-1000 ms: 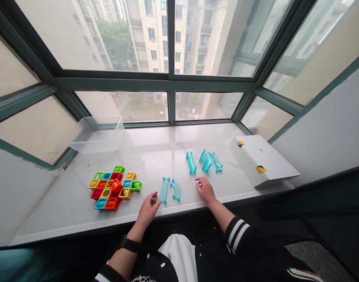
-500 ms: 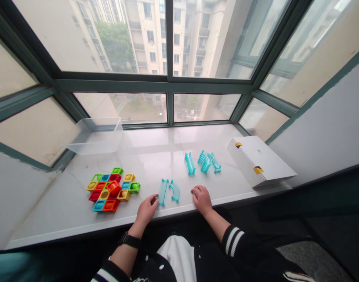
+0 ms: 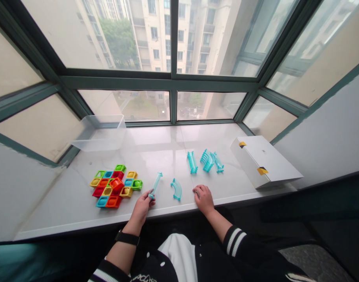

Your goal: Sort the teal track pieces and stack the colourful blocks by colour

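My left hand (image 3: 142, 205) pinches one end of a straight clear-teal track piece (image 3: 156, 183), which is tilted up off the white sill. A curved teal track piece (image 3: 176, 189) lies on the sill between my hands. My right hand (image 3: 203, 198) rests near the front edge with its fingers curled in. Whatever it may hold is hidden. Left of my left hand sits a cluster of coloured blocks (image 3: 107, 192) in red, yellow, green and blue, with an orange block (image 3: 116, 184) on top.
Farther back lie a stack of straight teal tracks (image 3: 192, 162), a stack of curved ones (image 3: 207, 160) and another straight piece (image 3: 218, 162). A clear plastic bin (image 3: 100, 137) stands at the back left. At right is a white box (image 3: 269, 160). Windows enclose the sill.
My left hand has taken hold of the straight track piece and lifted it, shifting it slightly left, away from the curved piece. My right hand stays in place. The view has shifted a little.
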